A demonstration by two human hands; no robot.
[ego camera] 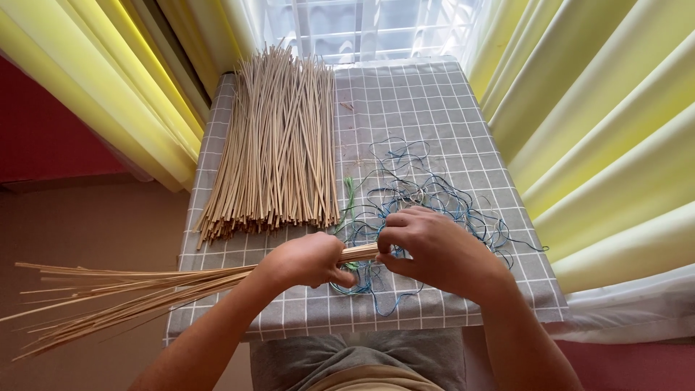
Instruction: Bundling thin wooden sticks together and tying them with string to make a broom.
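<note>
My left hand [308,259] grips a bundle of thin tan sticks [137,289] near one end; the sticks fan out to the left past the table edge. My right hand [427,246] closes around the short end of that bundle [360,252], fingers curled, with thin blue string at the fingertips. A tangle of blue string [413,188] with a bit of green string [350,192] lies on the table just behind both hands. A large pile of loose tan sticks [279,145] lies on the left half of the table.
The small table has a grey checked cloth [427,101]. Yellow curtains [601,130] hang on both sides, with a window [362,29] behind. My lap [355,362] is below the table's near edge.
</note>
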